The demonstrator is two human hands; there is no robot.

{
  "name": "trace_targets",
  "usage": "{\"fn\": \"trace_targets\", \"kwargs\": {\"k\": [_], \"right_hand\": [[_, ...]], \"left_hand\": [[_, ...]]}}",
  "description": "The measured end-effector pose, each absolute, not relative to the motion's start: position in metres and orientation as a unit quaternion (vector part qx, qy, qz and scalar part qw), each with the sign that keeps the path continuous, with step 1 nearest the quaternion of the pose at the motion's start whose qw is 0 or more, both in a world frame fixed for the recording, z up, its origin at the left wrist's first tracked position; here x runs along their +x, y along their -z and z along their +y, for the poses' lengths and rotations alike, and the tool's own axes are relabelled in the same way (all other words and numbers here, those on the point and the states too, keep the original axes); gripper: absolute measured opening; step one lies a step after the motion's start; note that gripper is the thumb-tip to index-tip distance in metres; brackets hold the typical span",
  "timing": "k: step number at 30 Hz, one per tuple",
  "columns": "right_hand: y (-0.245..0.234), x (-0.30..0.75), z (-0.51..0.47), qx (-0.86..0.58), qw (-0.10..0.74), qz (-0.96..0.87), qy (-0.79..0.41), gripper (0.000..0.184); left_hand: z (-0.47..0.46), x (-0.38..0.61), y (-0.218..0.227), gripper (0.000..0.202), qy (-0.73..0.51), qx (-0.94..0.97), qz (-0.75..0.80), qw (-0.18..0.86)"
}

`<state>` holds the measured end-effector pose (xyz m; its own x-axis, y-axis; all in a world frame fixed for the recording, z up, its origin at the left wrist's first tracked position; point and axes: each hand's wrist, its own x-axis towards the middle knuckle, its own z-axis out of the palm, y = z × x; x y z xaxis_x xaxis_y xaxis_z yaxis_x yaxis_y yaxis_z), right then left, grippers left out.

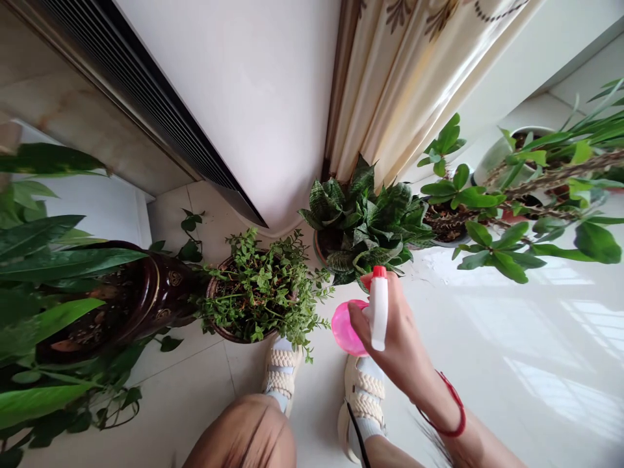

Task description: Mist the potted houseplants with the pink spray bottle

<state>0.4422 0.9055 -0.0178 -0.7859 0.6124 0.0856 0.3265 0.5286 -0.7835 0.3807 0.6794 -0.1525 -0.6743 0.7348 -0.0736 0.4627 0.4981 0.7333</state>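
Note:
My right hand [397, 341] is closed round a spray bottle [363, 318] with a pink body, a white head and a red nozzle tip. The nozzle points toward the potted plants on the floor. Just ahead of it stands a pot of striped dark-green leaves [363, 224], and to its left a brown pot of small-leaved greenery [260, 289]. A red cord is round my right wrist. My left hand is out of sight. My feet in woven sandals [363, 396] stand just behind the pots.
A large dark glazed pot [151, 296] with long leaves stands at the left. More potted plants [451, 208] line the right by a low ledge. A white standing unit [234, 97] and a patterned curtain [409, 71] fill the corner. The floor is glossy white tile.

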Motion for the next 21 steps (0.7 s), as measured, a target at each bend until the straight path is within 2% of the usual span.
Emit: {"fn": "trace_targets", "kwargs": {"k": [2,3,5,6,8,10,13,16,18,21], "right_hand": [[0.019,0.441,0.899,-0.250,0.197,-0.863,-0.392,0.025],[0.021,0.439,0.896,-0.245,0.204,-0.863,-0.391,0.027],[0.027,0.434,0.889,-0.245,0.211,-0.856,-0.402,0.035],[0.031,0.431,0.885,-0.243,0.215,-0.852,-0.412,0.041],[0.040,0.424,0.878,-0.231,0.222,-0.840,-0.438,0.053],[0.048,0.417,0.874,-0.219,0.215,-0.828,-0.469,0.065],[0.057,0.410,0.872,-0.208,0.190,-0.823,-0.493,0.083],[0.061,0.412,0.875,-0.198,0.153,-0.830,-0.499,0.095],[0.063,0.420,0.878,-0.186,0.119,-0.829,-0.514,0.092],[0.074,0.444,0.882,-0.191,0.089,-0.807,-0.552,0.085]], "left_hand": [[0.680,0.367,0.070,0.077,-0.345,0.400,0.820,0.221],[0.683,0.358,0.034,0.075,-0.349,0.410,0.816,0.212],[0.697,0.338,-0.010,0.078,-0.343,0.418,0.816,0.203],[0.709,0.328,-0.017,0.086,-0.340,0.432,0.809,0.207],[0.737,0.311,-0.007,0.099,-0.337,0.458,0.780,0.261],[0.764,0.303,0.020,0.098,-0.384,0.492,0.715,0.315],[0.786,0.306,0.056,0.099,-0.500,0.473,0.652,0.318],[0.787,0.312,0.070,0.076,-0.553,0.441,0.630,0.320],[0.784,0.309,0.075,0.059,-0.583,0.409,0.625,0.321],[0.782,0.295,0.082,0.045,-0.624,0.365,0.631,0.281]]}}
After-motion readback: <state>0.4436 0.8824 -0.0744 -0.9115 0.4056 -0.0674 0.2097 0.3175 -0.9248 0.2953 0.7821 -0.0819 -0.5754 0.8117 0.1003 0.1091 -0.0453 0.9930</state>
